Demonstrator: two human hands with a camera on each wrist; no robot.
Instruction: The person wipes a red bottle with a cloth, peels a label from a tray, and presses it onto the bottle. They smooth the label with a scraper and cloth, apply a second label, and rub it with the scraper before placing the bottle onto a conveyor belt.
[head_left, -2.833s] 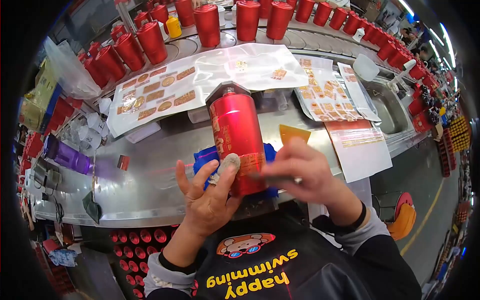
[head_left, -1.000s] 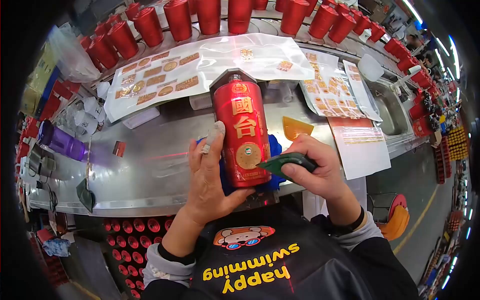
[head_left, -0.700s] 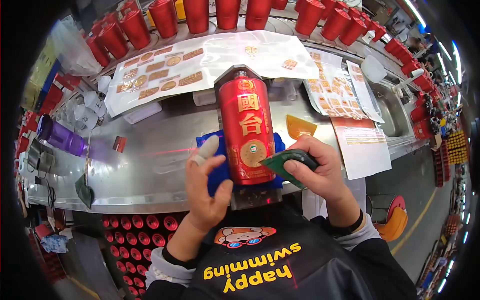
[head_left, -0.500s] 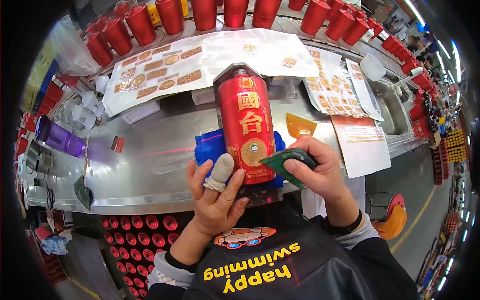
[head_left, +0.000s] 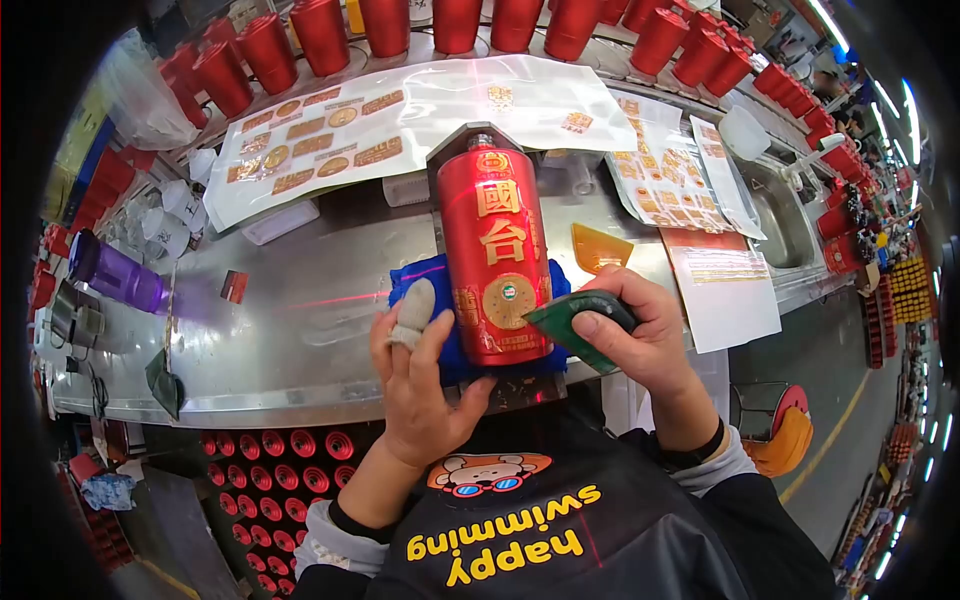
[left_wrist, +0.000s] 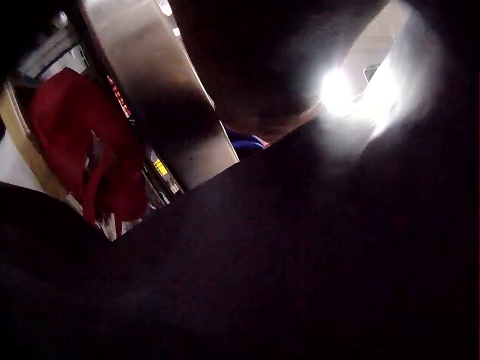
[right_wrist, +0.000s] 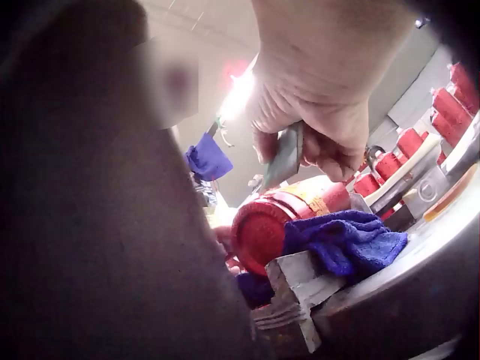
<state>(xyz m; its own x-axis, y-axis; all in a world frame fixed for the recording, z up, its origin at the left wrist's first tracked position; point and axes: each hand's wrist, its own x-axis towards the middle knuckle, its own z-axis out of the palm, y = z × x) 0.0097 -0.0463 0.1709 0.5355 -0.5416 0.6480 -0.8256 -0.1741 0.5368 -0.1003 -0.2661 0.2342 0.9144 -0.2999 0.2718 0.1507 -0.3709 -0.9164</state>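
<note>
A red bottle with gold characters and a round gold emblem (head_left: pixel 492 240) lies on a blue cloth (head_left: pixel 420 285) in a metal stand (right_wrist: pixel 300 289), its base toward the person. The right hand (head_left: pixel 645 330) grips a green scraper with a black handle (head_left: pixel 570 325); the blade's tip is at the emblem's right edge. In the right wrist view the right hand (right_wrist: pixel 322 90) is above the bottle (right_wrist: pixel 259 232). Left of the bottle's lower end is the left hand (head_left: pixel 420 390), fingers spread and holding nothing, one fingertip in a pale cover (head_left: pixel 412 310). The left wrist view is mostly dark.
Sheets of gold decals (head_left: pixel 400 120) lie behind the bottle, more (head_left: pixel 660 170) at the right. An amber scraper (head_left: pixel 600 247) lies beside the bottle. A purple bottle (head_left: pixel 115 272) is at left, a sink (head_left: pixel 780 225) at right. Red bottles (head_left: pixel 320 40) stand along the back.
The bottle has turned so its characters and emblem face up. The left hand has moved off it, lately shifting slightly. The scraper was blurred over the lower end earlier and now stays near the emblem.
</note>
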